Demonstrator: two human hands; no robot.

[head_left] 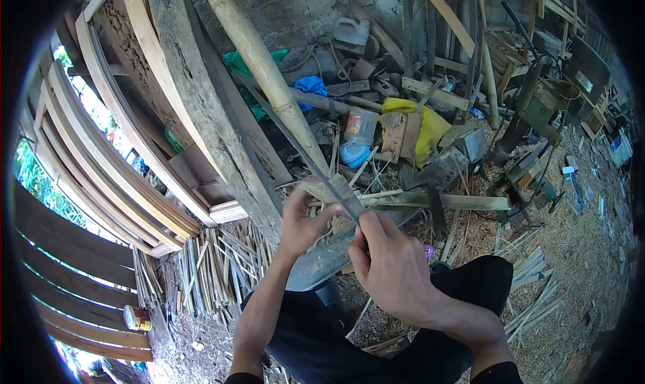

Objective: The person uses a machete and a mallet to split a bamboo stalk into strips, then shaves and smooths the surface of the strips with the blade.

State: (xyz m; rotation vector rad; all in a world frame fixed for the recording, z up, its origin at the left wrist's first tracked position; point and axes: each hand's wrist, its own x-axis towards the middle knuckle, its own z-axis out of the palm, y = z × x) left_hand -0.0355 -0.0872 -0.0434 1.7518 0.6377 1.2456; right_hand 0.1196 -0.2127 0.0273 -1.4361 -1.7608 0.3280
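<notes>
Dark strip (306, 157): my right fingers (376, 231) are gripping its near end.
Wooden piece (322, 194): my left fingers (295, 204) are touching it; whether gripping, I cannot tell.

A bamboo pole (248, 47) slanted past a heap of clutter with a blue cloth (310, 88), a clear jar (363, 126) and a yellow sheet (434, 130), while thin sticks (209, 270) lay near a can (137, 318).

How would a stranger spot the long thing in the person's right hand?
Start at the thick, pale bamboo pole slanting down from the top. Near its lower end, a long strip crosses the view down to the right hand. Unlike the pole, it is dark, straight-edged and very narrow.
</notes>
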